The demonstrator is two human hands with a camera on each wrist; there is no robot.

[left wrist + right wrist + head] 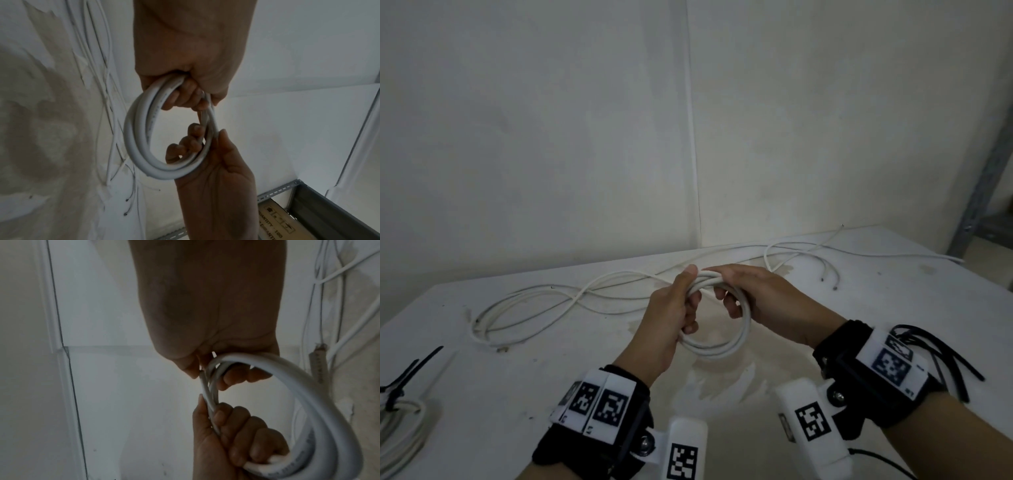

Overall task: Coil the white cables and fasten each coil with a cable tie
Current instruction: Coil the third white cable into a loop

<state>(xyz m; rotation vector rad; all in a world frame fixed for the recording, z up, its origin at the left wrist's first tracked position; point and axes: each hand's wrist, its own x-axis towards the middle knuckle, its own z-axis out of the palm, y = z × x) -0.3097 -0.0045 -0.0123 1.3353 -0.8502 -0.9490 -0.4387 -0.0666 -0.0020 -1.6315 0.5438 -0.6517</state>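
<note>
Left hand (671, 315) and right hand (763, 298), each grip curled round the white cable coil (722, 342), held above the tabletop (893, 308); loose white cables (544, 301) behind.

A white table (893, 308) fills the near part of the scene, its surface marked with brownish stains (722, 342) towards the near middle. Behind it rise pale walls (534, 137), meeting in a corner with a thin vertical seam (693, 137). At the far right stands a grey metal shelving frame (986, 192) with perforated uprights. In the left wrist view, a brown cardboard box (275, 224) with printed lettering sits inside the frame's lower part.
</note>
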